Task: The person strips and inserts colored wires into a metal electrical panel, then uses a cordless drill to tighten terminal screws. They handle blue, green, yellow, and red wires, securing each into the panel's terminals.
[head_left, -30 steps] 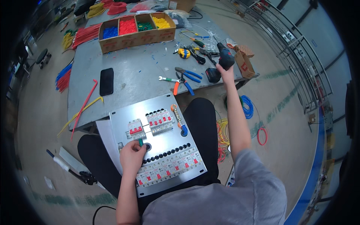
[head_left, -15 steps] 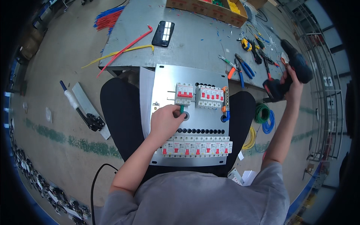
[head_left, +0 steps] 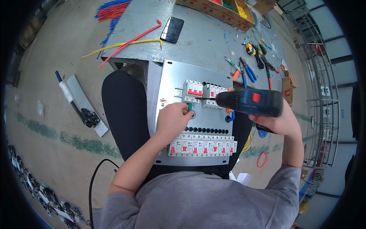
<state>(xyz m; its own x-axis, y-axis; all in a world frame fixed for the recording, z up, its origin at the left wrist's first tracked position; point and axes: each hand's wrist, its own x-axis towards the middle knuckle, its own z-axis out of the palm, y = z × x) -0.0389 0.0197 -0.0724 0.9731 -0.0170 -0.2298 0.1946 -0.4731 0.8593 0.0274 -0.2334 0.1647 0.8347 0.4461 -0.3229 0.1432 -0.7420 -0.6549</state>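
Observation:
A metal mounting plate (head_left: 171, 82) lies across my lap, its far edge by the workbench. My left hand (head_left: 172, 119) pinches a short green wire (head_left: 190, 107) just below the three-switch circuit breaker (head_left: 193, 91). In my right hand (head_left: 275, 121) is a dark blue cordless drill (head_left: 251, 102), held level over the plate's right side. Its thin bit points left at the lower edge of that breaker; contact with a screw is too small to tell. The drill partly covers a second group of breakers (head_left: 210, 92). A row of breakers (head_left: 202, 146) runs along the near edge.
On the grey workbench (head_left: 202, 49) are a black phone (head_left: 172, 29), red and yellow bent wires (head_left: 129, 42), pliers (head_left: 248, 69) and a divided cardboard box (head_left: 213, 9). A long-handled tool (head_left: 82, 110) lies on the floor at left. Wire coils (head_left: 248, 143) rest at right.
My right hand has brought the drill from the far right in over the plate, with its bit at the three-switch breaker. My left hand still pinches the green wire. The view has shifted slightly.

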